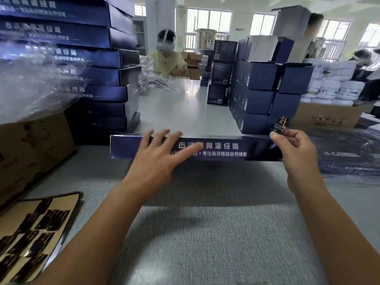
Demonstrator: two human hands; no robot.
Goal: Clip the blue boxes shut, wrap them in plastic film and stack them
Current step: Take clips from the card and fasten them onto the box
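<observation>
Our left hand lies flat, fingers spread, on the blue box standing edgewise under both hands; our right hand pinches a small sticker at its right end. Light, stiff card, we judge: steady its long edges.

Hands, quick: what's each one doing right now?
Left hand: open, flat on the blue box.
Right hand: pinches a small dark sticker.

The blue box is glossy printed card. The worktop wears a grey, ribbed woven cloth. Clear plastic film looks crinkled and shiny; the sticker sheet is glossy paper.
</observation>
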